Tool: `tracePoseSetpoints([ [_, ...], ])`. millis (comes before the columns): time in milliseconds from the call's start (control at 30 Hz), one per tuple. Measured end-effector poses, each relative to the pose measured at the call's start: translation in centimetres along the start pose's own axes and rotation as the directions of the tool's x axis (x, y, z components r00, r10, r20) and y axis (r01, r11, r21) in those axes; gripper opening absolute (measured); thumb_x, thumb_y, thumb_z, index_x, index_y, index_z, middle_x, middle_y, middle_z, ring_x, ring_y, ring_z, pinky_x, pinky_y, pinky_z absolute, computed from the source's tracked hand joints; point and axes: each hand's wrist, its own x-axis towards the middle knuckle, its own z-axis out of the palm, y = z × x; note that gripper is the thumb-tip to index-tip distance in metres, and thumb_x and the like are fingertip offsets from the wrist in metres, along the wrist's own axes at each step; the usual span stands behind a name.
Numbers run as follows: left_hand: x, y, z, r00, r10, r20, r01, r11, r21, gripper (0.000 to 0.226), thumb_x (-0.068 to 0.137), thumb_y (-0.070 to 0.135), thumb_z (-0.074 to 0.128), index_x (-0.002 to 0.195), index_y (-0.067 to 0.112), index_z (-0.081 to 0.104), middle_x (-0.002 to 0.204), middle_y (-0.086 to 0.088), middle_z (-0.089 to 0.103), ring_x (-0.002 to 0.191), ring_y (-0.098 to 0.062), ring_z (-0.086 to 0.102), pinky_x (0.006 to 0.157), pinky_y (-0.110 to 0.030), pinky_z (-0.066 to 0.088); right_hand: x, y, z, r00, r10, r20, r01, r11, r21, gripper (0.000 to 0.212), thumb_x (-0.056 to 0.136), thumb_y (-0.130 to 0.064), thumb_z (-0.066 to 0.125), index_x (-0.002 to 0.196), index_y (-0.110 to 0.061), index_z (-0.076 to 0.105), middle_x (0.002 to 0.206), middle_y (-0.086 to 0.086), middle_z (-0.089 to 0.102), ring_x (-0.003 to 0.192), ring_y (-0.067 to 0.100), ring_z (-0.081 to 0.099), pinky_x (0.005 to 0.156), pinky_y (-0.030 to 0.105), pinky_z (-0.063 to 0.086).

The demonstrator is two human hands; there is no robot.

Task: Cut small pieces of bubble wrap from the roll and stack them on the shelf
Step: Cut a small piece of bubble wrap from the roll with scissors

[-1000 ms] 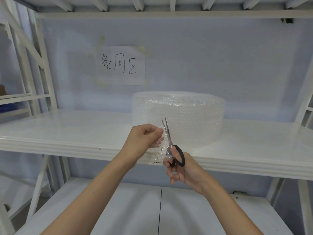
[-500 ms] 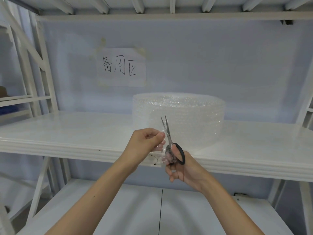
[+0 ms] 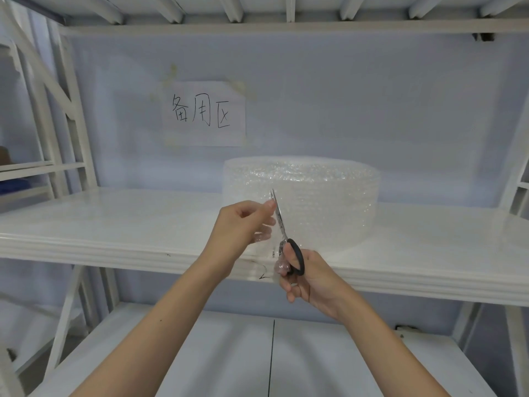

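A wide roll of clear bubble wrap [image 3: 320, 196] stands on the white middle shelf [image 3: 114, 224]. A loose strip of bubble wrap [image 3: 264, 236] hangs in front of the roll's left side. My left hand [image 3: 243, 224] pinches this strip at its top edge, thumb and fingers closed on it. My right hand [image 3: 309, 277] grips black-handled scissors [image 3: 282, 233]. Their blades point up, nearly closed, running along the strip just right of my left fingers. Part of the strip drapes over my right fingers.
A paper sign [image 3: 204, 114] with handwritten characters is taped to the wall behind. A lower white shelf [image 3: 229, 353] lies under my arms. White frame posts [image 3: 71, 124] stand at the left and another [image 3: 515, 196] at the right edge.
The scissors' blades have gone from slightly apart to nearly closed, moving up along the strip. My left hand has shifted up a little with the strip.
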Motion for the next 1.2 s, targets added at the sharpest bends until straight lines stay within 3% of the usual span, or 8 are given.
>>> tracePoseSetpoints([
  [133,-0.1,-0.2,0.2,0.999,0.043,0.007,-0.043,0.997,0.060,0.009,0.089,0.011,0.069,0.081,0.008,0.071,0.068,-0.004,0.068,0.056,-0.008,0.062,0.060,-0.019,0.054,0.0,-0.1,0.0,1.000,0.007,0.012,-0.007,1.000,0.015,0.048,0.072,-0.057,0.064,0.071,-0.011,0.052,0.064,0.001,0.051,0.045,0.014,0.047,0.037,0.024,0.046],
  [300,-0.1,-0.6,-0.1,0.998,0.063,0.011,-0.064,0.994,0.088,0.010,0.088,0.013,0.071,0.078,0.013,0.073,0.064,0.001,0.070,0.058,-0.008,0.063,0.066,-0.024,0.055,0.3,-1.1,0.2,0.999,0.027,0.020,-0.027,1.000,-0.017,0.046,0.082,-0.057,0.060,0.071,-0.012,0.050,0.064,0.001,0.047,0.046,0.015,0.047,0.037,0.025,0.047],
  [600,-0.1,-0.6,0.0,0.997,0.075,0.034,-0.077,0.995,0.068,0.011,0.088,0.012,0.070,0.077,0.014,0.072,0.063,0.003,0.069,0.061,-0.009,0.063,0.075,-0.031,0.058,0.7,-1.0,0.4,0.999,-0.031,-0.030,0.029,0.998,-0.061,0.049,0.070,-0.058,0.068,0.069,-0.012,0.052,0.055,-0.002,0.047,0.043,0.011,0.044,0.035,0.021,0.040],
  [767,-0.3,-1.0,0.1,0.993,0.084,0.082,-0.092,0.990,0.103,0.008,0.089,0.012,0.069,0.082,0.010,0.072,0.061,0.005,0.068,0.059,-0.006,0.062,0.066,-0.019,0.055,0.9,-1.3,0.4,0.998,-0.042,-0.037,0.040,0.998,-0.052,0.054,0.066,-0.063,0.067,0.069,-0.011,0.055,0.057,0.001,0.047,0.045,0.015,0.037,0.035,0.021,0.033],
  [1000,-0.1,-1.3,-0.1,0.993,0.084,0.085,-0.090,0.993,0.074,0.007,0.089,0.013,0.069,0.083,0.010,0.071,0.058,0.009,0.068,0.058,-0.003,0.061,0.064,-0.019,0.054,1.3,-1.5,0.4,0.997,-0.057,-0.061,0.052,0.995,-0.088,0.049,0.070,-0.058,0.063,0.070,-0.009,0.055,0.049,-0.002,0.045,0.038,0.013,0.035,0.035,0.019,0.031],
  [1100,0.0,-1.4,-0.1,0.992,0.086,0.093,-0.094,0.992,0.082,0.007,0.089,0.012,0.068,0.084,0.007,0.072,0.059,0.008,0.067,0.056,-0.003,0.060,0.060,-0.016,0.051,1.5,-1.5,0.2,0.998,-0.050,-0.049,0.046,0.995,-0.091,0.064,0.059,-0.068,0.072,0.074,-0.007,0.057,0.052,0.000,0.048,0.039,0.014,0.037,0.037,0.022,0.029],
  [1200,-0.1,-1.5,-0.2,0.991,0.085,0.102,-0.094,0.992,0.081,0.008,0.089,0.008,0.067,0.088,0.000,0.071,0.062,0.002,0.066,0.053,-0.001,0.059,0.056,-0.013,0.047,1.9,-1.6,0.0,0.997,-0.058,-0.044,0.053,0.992,-0.114,0.085,0.055,-0.075,0.072,0.094,0.000,0.063,0.059,0.003,0.046,0.037,0.014,0.038,0.041,0.026,0.028],
])
